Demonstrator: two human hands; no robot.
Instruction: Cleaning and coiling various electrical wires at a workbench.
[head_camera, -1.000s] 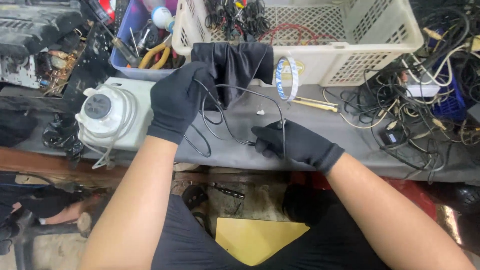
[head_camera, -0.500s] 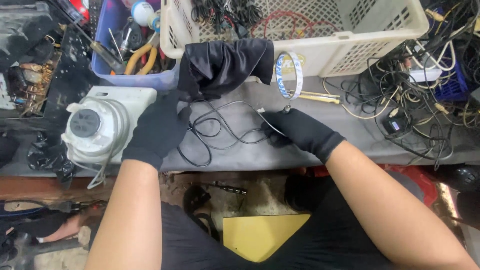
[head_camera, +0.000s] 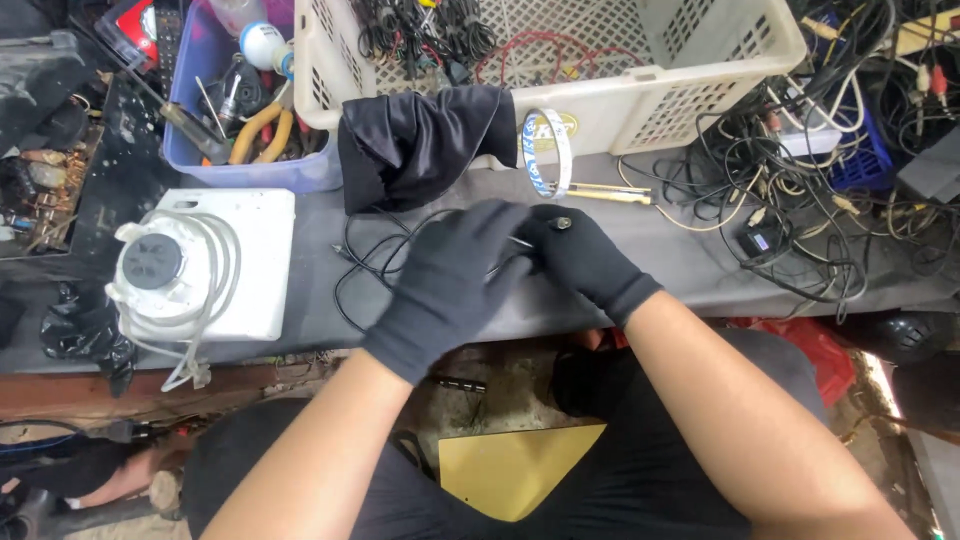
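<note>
Head view: left hand (head_camera: 450, 285) and right hand (head_camera: 580, 255), both black-gloved, meet over the grey tabletop (head_camera: 700, 265). Both hands' fingers pinch a thin black cable (head_camera: 360, 265), whose loops lie on the tabletop just left of the left hand. Black cloth (head_camera: 420, 145) hangs off the white basket (head_camera: 640, 110) behind. White appliance (head_camera: 200, 265) sits left.

Your clearest room is the bare grey bench top (head_camera: 660, 265) just right of your hands, up to the cable tangle (head_camera: 800, 190). Left, the white appliance (head_camera: 200, 265) blocks; far, the black cloth (head_camera: 420, 145) and white basket (head_camera: 620, 110) close the way.
</note>
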